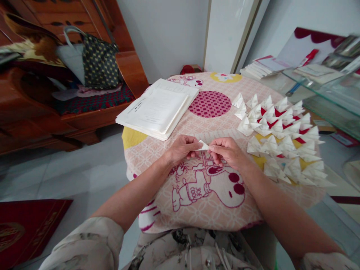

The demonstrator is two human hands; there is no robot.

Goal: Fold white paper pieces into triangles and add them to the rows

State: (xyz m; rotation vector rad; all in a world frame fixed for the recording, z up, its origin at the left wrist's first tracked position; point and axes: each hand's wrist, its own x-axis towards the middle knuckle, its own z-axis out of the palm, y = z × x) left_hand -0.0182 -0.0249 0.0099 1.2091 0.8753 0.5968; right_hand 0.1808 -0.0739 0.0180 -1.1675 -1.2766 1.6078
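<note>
A small piece of white folded paper [203, 145] with a pointed triangular shape is held between my hands, just above the cloth-covered round table [180, 210]. My left hand [184, 146] pinches its left side between thumb and fingers. On the other side, my right hand [226, 150] grips the right corner the same way. To the right stand rows of several folded white paper pieces [271, 116] with upright points, some over red and yellow patches. A stack of white paper sheets [157, 108] with print on top lies beyond my left hand.
At the right, a glass shelf [317, 88] borders the table, with papers and a red pen-like object [311, 56] nearby. A wooden bench [95, 108] on the left carries a patterned bag [101, 62]. A dark red flat object [30, 225] lies on the floor at lower left.
</note>
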